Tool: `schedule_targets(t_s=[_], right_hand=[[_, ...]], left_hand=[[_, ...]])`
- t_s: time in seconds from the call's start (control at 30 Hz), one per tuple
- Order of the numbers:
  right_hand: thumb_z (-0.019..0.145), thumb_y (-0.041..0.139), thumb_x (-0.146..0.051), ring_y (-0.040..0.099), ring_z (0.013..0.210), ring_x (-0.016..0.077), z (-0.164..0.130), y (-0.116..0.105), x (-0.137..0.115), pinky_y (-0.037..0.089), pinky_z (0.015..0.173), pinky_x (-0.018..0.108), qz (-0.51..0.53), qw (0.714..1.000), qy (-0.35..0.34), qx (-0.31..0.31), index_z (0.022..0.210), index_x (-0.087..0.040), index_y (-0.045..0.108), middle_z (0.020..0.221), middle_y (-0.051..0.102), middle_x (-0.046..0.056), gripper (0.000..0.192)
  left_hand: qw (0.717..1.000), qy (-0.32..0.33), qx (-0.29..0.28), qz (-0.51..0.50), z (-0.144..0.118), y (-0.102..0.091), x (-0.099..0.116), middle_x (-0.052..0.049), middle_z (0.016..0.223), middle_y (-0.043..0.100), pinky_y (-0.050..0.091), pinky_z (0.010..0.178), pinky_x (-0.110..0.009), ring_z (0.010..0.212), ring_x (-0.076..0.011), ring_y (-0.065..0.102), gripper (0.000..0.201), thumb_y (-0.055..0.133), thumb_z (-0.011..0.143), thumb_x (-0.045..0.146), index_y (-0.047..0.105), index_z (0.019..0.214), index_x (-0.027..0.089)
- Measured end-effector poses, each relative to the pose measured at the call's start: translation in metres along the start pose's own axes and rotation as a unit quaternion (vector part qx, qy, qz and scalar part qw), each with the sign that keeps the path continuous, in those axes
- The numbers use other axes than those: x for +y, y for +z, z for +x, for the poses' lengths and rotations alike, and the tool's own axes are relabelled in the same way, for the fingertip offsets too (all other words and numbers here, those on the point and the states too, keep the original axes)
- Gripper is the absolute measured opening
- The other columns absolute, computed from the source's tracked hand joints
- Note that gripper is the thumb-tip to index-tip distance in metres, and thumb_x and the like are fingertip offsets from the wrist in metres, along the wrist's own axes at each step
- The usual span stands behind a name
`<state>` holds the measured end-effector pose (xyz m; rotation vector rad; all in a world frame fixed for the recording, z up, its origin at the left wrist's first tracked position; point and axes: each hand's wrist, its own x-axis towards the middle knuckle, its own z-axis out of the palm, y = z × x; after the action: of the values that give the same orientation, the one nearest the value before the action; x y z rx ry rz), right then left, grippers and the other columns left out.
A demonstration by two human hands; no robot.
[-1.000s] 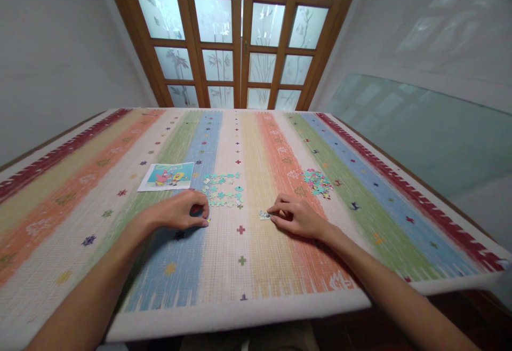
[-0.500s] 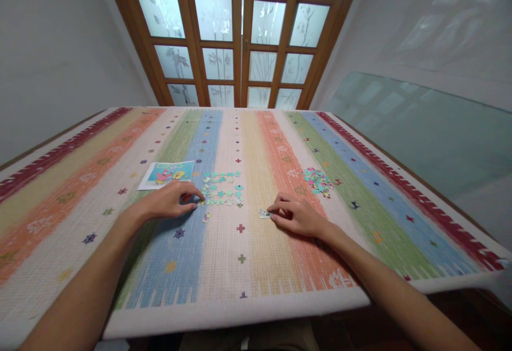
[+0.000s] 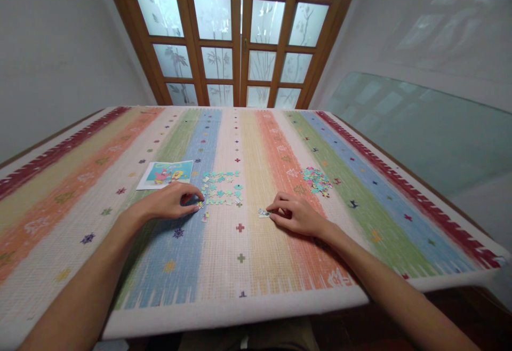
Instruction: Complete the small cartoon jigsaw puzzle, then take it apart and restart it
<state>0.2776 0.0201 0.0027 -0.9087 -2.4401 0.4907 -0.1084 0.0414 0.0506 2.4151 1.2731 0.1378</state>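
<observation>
My left hand (image 3: 172, 201) rests on the striped cloth (image 3: 248, 265), fingers curled, its fingertips touching a small piece (image 3: 199, 205) at the near left corner of a spread of teal puzzle pieces (image 3: 222, 186). One loose piece (image 3: 205, 216) lies just in front of that hand. My right hand (image 3: 294, 215) lies flat to the right, fingertips pinching a small grey-white puzzle piece (image 3: 263, 213) against the cloth. A heap of mixed coloured pieces (image 3: 317, 181) sits beyond my right hand.
A cartoon picture card (image 3: 165, 174) lies past my left hand. The table's near edge (image 3: 240, 311) runs close to me. A glass pane (image 3: 432, 132) leans along the right wall, and wooden glazed doors (image 3: 236, 36) stand behind the table.
My left hand has slid away from me toward the teal pieces, leaving one loose piece behind on the cloth. My right hand has stayed put on its piece.
</observation>
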Motion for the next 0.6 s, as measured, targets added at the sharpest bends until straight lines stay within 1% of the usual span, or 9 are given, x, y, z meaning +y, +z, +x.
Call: schedule_targets(t_s=[0.07,0.17,0.27,0.33,0.4,0.47,0.53,0.6], right_hand=[[0.092,0.062,-0.023,0.056,0.07,0.0151,0.0,0.0,0.0,0.042,0.067,0.029,-0.001,1.0,-0.002,0.0,0.1,-0.018,0.077,0.083,0.063,0.005,0.017],[0.093,0.062,-0.023,0.055,0.07,0.0151,0.0,0.0,0.0,0.042,0.067,0.029,0.002,1.0,0.0,-0.003,0.1,-0.017,0.077,0.084,0.063,0.005,0.018],[0.093,0.061,-0.023,0.055,0.07,0.0154,0.0,0.0,0.0,0.042,0.068,0.03,0.004,1.0,-0.001,-0.005,0.101,-0.017,0.077,0.084,0.063,0.005,0.018],[0.093,0.061,-0.022,0.056,0.07,0.0155,0.0,0.0,-0.001,0.042,0.068,0.03,0.004,1.0,-0.001,-0.006,0.102,-0.016,0.077,0.084,0.063,0.005,0.019],[0.094,0.061,-0.022,0.056,0.071,0.0155,0.0,0.0,-0.001,0.042,0.068,0.03,0.004,1.0,0.0,-0.007,0.102,-0.016,0.077,0.083,0.062,0.005,0.019],[0.094,0.06,-0.023,0.056,0.07,0.0152,-0.001,0.0,-0.001,0.042,0.067,0.03,0.002,1.0,0.0,-0.006,0.102,-0.016,0.077,0.084,0.062,0.005,0.02],[0.094,0.06,-0.023,0.056,0.07,0.0149,-0.001,0.0,-0.002,0.042,0.067,0.029,0.001,1.0,0.001,-0.004,0.102,-0.016,0.077,0.084,0.062,0.005,0.02],[0.095,0.06,-0.023,0.056,0.07,0.0149,-0.002,0.0,-0.002,0.042,0.067,0.029,0.0,1.0,0.0,-0.003,0.102,-0.016,0.077,0.084,0.062,0.005,0.02]], left_hand=[[1.0,0.001,-0.008,-0.005,0.0,0.0,0.0,-0.003,0.074,0.063,0.041,0.068,-0.029,0.067,-0.018,0.056,0.036,0.059,0.086,0.046,0.076,0.101,0.017],[1.0,-0.005,-0.012,-0.012,0.001,0.002,-0.002,-0.003,0.072,0.062,0.04,0.066,-0.029,0.066,-0.018,0.055,0.034,0.061,0.084,0.046,0.075,0.094,0.017],[0.999,0.001,0.004,-0.034,0.001,0.002,-0.001,-0.004,0.073,0.062,0.04,0.066,-0.03,0.067,-0.0179,0.055,0.028,0.064,0.082,0.044,0.07,0.085,0.017],[0.998,0.017,0.014,-0.066,0.002,0.003,0.004,-0.004,0.076,0.064,0.041,0.067,-0.03,0.069,-0.0178,0.056,0.025,0.063,0.084,0.042,0.067,0.081,0.017],[0.994,0.03,0.016,-0.107,0.004,0.005,0.014,-0.004,0.077,0.066,0.042,0.068,-0.03,0.07,-0.017,0.056,0.024,0.061,0.087,0.04,0.065,0.079,0.018],[0.988,0.039,0.021,-0.149,0.008,0.012,0.027,-0.003,0.076,0.066,0.043,0.067,-0.029,0.068,-0.016,0.055,0.024,0.06,0.09,0.039,0.065,0.081,0.018],[0.98,0.049,0.051,-0.185,0.013,0.024,0.044,-0.002,0.075,0.065,0.043,0.066,-0.029,0.067,-0.0154,0.055,0.024,0.062,0.091,0.039,0.065,0.081,0.018],[0.97,0.07,0.064,-0.222,0.018,0.038,0.061,-0.002,0.076,0.066,0.043,0.065,-0.029,0.067,-0.0149,0.056,0.022,0.062,0.093,0.037,0.066,0.083,0.018]])
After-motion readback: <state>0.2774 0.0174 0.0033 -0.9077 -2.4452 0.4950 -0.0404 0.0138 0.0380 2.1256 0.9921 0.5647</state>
